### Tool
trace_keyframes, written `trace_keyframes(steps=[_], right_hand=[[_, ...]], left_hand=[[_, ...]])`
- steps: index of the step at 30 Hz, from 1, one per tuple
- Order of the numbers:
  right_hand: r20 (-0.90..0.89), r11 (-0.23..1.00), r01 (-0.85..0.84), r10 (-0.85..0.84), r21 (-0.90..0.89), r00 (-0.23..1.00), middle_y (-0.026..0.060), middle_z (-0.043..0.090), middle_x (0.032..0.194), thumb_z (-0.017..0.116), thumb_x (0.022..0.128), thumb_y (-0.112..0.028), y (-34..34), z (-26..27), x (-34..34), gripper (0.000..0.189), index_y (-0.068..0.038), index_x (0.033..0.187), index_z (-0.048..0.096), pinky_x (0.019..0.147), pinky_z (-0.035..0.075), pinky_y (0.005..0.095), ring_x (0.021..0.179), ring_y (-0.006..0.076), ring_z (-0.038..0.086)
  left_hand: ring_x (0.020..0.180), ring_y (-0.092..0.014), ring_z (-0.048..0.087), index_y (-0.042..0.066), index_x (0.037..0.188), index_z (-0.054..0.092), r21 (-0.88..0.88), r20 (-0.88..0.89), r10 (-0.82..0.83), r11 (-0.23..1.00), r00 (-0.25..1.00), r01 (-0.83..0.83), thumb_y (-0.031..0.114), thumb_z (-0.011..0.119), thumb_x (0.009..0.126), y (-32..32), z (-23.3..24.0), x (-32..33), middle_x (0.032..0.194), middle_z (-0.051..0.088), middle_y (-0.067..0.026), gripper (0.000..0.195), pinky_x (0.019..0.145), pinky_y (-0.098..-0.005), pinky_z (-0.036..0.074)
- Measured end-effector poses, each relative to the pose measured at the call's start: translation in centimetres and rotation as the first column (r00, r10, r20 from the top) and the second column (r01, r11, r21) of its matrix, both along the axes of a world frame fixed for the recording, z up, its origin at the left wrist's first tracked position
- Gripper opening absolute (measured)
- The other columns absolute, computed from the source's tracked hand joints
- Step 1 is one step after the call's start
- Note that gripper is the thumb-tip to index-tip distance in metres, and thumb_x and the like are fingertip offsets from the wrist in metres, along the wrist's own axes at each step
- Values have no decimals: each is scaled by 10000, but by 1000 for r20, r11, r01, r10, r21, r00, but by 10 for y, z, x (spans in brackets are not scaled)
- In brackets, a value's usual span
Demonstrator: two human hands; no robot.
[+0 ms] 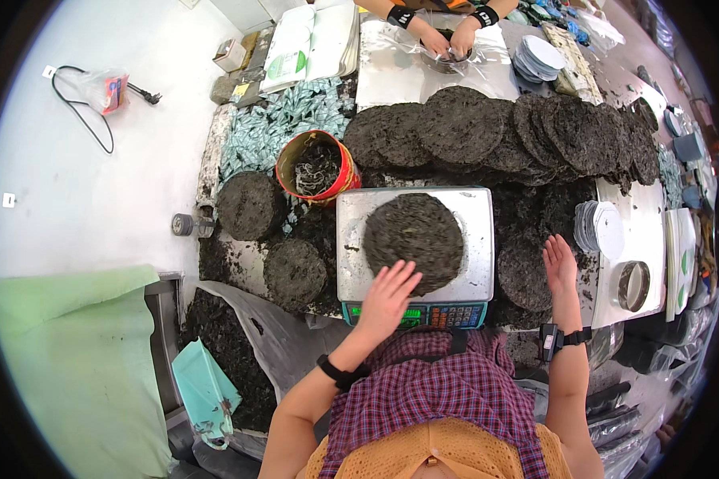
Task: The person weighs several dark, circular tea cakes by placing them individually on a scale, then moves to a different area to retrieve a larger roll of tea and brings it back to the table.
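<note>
A round, dark cake of pressed leaf material [416, 236] lies on the metal plate of a digital scale [474, 281]. The fingers of my left hand [389, 296] rest at its near left edge, spread somewhat apart. My right hand [560, 263] is to the right of the scale, fingers extended, beside another dark round cake [524, 275], with nothing seen in it. Two more cakes lie left of the scale, one nearer me [295, 275] and one farther back [250, 206]. Lit green digits on the scale are partly hidden by my left hand.
Behind the scale runs a long row of overlapping cakes [461, 129]. A red bucket [349, 173] holds dark scraps and string. White discs [605, 230] and a metal ring [634, 286] are at the right. Across the table, a co-worker's hands [449, 45] press into a plastic-lined ring.
</note>
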State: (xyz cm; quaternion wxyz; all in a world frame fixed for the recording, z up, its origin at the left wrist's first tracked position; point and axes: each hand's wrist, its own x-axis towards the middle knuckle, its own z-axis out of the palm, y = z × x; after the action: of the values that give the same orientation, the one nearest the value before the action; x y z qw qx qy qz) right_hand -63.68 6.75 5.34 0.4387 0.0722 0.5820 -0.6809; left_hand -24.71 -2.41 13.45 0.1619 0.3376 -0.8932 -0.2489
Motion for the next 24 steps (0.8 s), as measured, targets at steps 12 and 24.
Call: trace_keyframes(steps=[12,24], right_hand=[[-714,456,-549,428,700,-555,148,321,1326,764,595,-294,-42,94,168,668,-114,1155,448,1064,158,503,1276,353,235],[-593,801,-558,563,218,576,146,558,1069,542,869,-140,-51,107,167,389,14,1198,402,810,447,282,951,198,564]], left_hand=[[1233,-299,344,81,1201,483,-48,-144,576,808,805,-587,108,521,829,-32,5,130,1262,452,-96,375,1058,-471,159],[1304,-353,193,127,1327,350,54,60,100,993,993,-104,216,599,798,-5,27,1,1401,260,-158,591,1040,-514,136]])
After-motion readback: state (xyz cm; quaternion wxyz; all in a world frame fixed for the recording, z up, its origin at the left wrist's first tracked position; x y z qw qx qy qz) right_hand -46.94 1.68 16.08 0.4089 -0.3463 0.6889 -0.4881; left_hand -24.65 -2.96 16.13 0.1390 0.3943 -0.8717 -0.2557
